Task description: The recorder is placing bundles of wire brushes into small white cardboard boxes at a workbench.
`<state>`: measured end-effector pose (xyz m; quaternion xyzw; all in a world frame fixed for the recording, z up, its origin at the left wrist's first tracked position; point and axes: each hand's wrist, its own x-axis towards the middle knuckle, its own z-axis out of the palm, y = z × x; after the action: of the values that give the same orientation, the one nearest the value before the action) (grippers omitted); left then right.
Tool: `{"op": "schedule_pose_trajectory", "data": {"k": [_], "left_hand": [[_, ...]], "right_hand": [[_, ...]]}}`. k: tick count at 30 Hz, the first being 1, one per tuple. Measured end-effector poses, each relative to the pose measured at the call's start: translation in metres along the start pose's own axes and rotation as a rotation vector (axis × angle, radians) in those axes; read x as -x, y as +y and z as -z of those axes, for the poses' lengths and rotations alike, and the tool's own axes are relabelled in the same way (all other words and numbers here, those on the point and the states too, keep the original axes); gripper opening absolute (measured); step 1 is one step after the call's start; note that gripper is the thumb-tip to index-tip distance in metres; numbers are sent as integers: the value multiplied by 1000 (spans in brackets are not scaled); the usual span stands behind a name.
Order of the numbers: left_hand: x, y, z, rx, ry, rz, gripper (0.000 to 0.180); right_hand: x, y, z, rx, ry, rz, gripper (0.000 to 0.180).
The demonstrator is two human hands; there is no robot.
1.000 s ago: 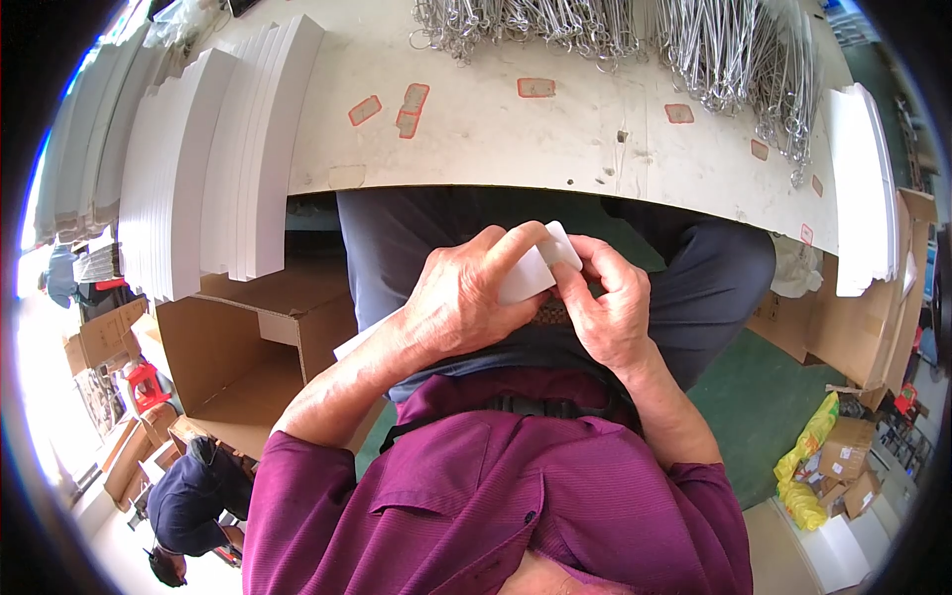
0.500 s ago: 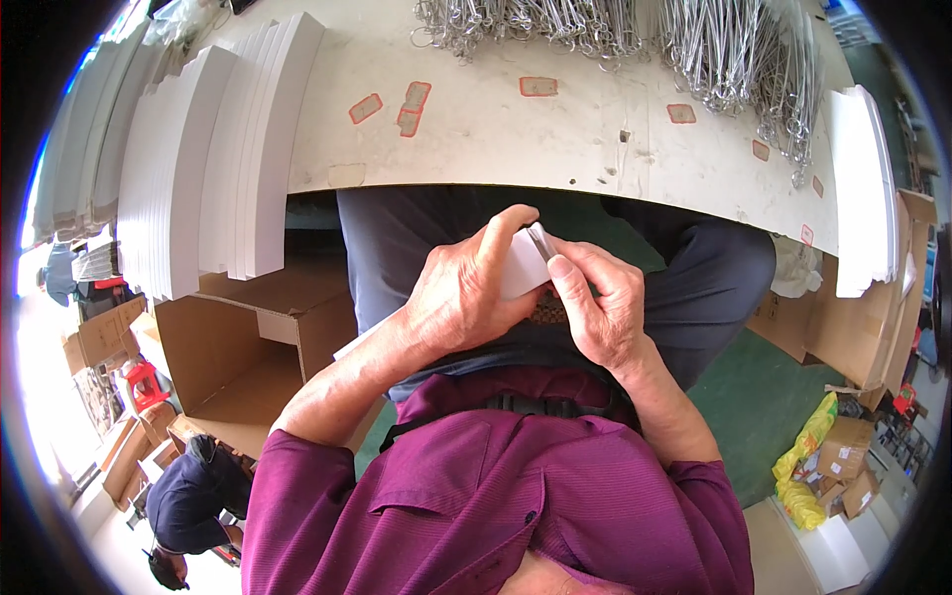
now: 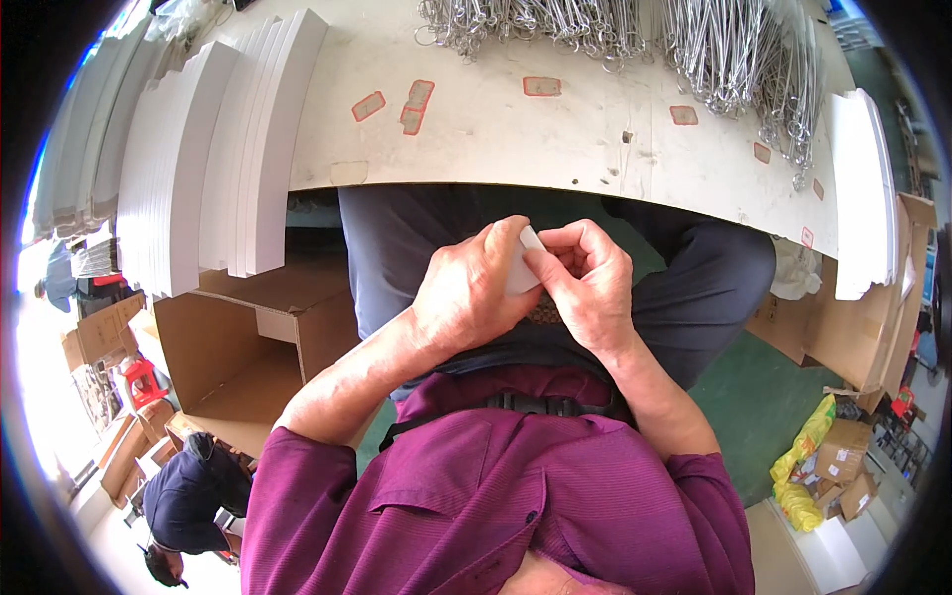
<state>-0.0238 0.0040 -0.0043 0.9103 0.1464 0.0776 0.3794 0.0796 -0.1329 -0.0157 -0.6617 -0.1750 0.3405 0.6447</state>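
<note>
White box gripped in L hand; R hand curled, thumb on box end, grip unclr.

Right grip shifted left, fingers curled tighter.

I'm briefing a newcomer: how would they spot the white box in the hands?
Find the pale table across the top, then drop below its front edge to the dark trousers. There, the left hand holds the white box, the right hand at its end. Unlike the white stacks at the table's sides, it is held.
</note>
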Motion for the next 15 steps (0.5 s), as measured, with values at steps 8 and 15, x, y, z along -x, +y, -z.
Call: {"op": "schedule_pose_trajectory", "data": {"k": [8,15], "left_hand": [[-2,7,3,20,-7,12,59],[-1,6,3,20,-21,7,62]], "right_hand": [[-3,-5,9,-41,-5,-67,13],[-2,-5,11,-136,14,-137,15]]}}
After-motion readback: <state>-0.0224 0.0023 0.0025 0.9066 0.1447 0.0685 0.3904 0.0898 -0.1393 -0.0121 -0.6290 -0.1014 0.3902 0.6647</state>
